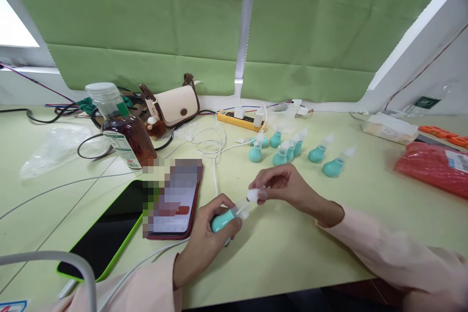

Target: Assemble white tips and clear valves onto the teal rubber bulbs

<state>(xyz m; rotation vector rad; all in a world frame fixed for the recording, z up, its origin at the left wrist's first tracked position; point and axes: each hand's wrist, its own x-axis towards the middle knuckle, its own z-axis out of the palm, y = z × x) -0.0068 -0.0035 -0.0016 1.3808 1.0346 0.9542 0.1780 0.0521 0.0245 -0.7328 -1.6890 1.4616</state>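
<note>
The left hand [204, 246] is closed around a teal bulb [220, 222], low over the worktop [292, 258]. The right hand [285, 186] pinches the clear cap [252, 195] at its nozzle end. A phone [175, 207] lies just left; other bulbs [280, 158] stand behind, near a power strip [236, 120].

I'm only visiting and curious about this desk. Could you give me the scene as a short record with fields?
left hand: closed around a teal bulb
right hand: pinching the clear tip fitted to that bulb
behind the hands: group of teal bulbs with clear tips, on the table
left of the hands: phone, lying partly on a tablet in a green case
further back: bottle of dark liquid, cream handbag, yellow power strip
far right: red packet
</note>
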